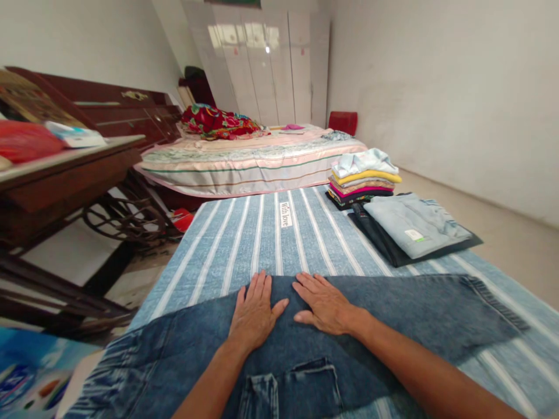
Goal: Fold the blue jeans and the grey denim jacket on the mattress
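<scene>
A pair of dark blue jeans (384,308) lies spread sideways across the striped bedspread in front of me. Its elastic waist is at the lower left, and a cuffed leg end reaches to the right. My left hand (255,308) rests flat on the denim near the far edge, fingers stretched out and thumb apart. Beside it, my right hand (323,305) also lies flat on the jeans, fingers extended. A small gap separates the two hands. Neither one grips the cloth. Patch pockets (311,384) show on the near part of the jeans.
Folded light-blue jeans (414,224) lie on black folded clothing (384,247) at the right. Behind them stands a stack of folded clothes (364,180). A sewing-machine table (70,157) is on the left. Farther back are a bed (244,169) and a wardrobe (262,70).
</scene>
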A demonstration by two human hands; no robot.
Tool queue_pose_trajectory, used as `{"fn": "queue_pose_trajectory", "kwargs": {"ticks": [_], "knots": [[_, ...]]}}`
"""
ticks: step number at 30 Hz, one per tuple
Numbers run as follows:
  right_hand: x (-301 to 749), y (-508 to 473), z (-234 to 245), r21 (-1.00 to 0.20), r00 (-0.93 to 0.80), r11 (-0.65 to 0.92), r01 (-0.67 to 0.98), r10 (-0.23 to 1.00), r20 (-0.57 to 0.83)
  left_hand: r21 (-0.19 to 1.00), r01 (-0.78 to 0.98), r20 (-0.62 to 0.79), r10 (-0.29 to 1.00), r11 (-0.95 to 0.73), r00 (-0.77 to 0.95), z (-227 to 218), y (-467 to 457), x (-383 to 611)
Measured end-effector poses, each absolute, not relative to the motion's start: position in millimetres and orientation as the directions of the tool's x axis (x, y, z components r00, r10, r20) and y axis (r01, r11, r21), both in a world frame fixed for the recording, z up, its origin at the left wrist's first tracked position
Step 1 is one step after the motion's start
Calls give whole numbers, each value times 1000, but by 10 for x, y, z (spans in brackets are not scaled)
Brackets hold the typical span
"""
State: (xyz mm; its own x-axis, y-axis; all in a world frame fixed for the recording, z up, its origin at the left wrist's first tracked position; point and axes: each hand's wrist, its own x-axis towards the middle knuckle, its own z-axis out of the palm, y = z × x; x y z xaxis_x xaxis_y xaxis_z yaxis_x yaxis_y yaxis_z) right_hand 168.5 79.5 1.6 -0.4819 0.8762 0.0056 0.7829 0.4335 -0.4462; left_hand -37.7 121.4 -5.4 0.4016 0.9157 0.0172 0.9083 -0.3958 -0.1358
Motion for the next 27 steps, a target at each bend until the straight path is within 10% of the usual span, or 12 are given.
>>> {"fn": "queue_pose_trajectory", "kwargs": {"ticks": [19,27], "knots": [[2323,369,119,-345,-162,183,920,983,89,-55,934,-42,935,-353,351,158,1330,-255],[2787,87,-86,-243,-50,83,966,989,138,42,729,-42,728,-683,685,188,1419,385]]}}
